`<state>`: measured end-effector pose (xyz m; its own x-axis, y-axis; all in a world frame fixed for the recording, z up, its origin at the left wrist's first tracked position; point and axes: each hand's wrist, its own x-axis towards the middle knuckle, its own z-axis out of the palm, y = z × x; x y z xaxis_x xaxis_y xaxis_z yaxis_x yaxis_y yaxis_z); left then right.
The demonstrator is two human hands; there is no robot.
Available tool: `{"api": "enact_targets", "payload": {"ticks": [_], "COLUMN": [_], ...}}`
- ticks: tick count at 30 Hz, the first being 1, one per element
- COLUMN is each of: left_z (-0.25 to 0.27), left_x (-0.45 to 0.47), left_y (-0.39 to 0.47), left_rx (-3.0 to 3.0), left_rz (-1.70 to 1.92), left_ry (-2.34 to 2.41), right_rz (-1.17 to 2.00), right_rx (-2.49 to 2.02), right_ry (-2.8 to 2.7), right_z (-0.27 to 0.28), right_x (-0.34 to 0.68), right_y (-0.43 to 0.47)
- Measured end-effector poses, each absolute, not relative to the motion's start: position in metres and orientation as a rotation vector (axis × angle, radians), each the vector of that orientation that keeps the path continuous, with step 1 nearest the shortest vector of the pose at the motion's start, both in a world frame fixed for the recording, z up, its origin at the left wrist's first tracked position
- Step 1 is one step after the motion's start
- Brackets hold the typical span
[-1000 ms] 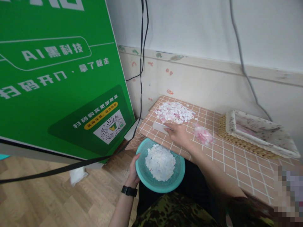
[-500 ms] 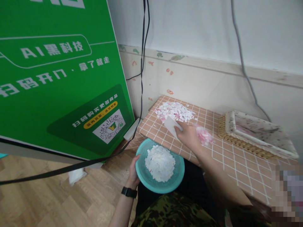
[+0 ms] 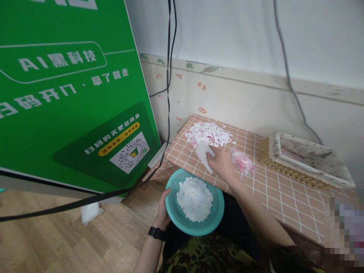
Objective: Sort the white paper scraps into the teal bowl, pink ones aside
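Observation:
My left hand (image 3: 164, 207) grips the left rim of a teal plastic basket (image 3: 219, 204), which sits just below the table's front edge. A heap of small white paper scraps (image 3: 195, 199) lies inside it. Over the table, my right hand (image 3: 221, 162) is closed on a flat white card (image 3: 203, 154), its fingers partly hidden. Beyond the card, a spread of white and pink paper scraps (image 3: 209, 133) covers the table's far left corner. A clear bag with something pink and white (image 3: 242, 162) lies just right of my right hand.
A checked brown cloth covers the table (image 3: 273, 193). A lined wicker basket (image 3: 305, 161) stands by the wall. At left rises a green cabinet (image 3: 71, 151), with a black strap (image 3: 85, 204) slanting in front. A white bag (image 3: 91, 212) lies on the wooden floor.
My right hand and the card have shifted slightly toward the front edge. The teal basket sits slightly lower and further right in view; the camera view has also moved a little.

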<state>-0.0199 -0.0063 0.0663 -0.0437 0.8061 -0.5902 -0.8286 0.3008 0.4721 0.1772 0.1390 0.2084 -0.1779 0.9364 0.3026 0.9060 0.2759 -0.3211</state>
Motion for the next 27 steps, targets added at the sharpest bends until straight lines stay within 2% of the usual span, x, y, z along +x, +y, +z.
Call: {"api": "enact_targets", "payload": {"ticks": [7, 14, 21, 27], "left_z": [0.067, 0.063, 0.067, 0.065], "left_x": [-0.017, -0.014, -0.011, -0.012], "left_y": [-0.004, -0.006, -0.005, -0.006], "left_rx": [-0.034, -0.04, -0.051, -0.043], "left_rz": [1.322, 1.288, 1.292, 1.279], "left_ry": [0.951, 0.937, 0.927, 0.931], "right_rz": [0.16, 0.033, 0.145, 0.055], "right_rx": [-1.632, -1.69, -1.624, -1.697], "right_ry": [-2.098, -2.11, -2.172, -2.202], "right_z": [0.21, 0.22, 0.203, 0.202], "right_x": [0.175, 0.185, 0.15, 0.161], "right_y": [0.144, 0.14, 0.132, 0.127]}}
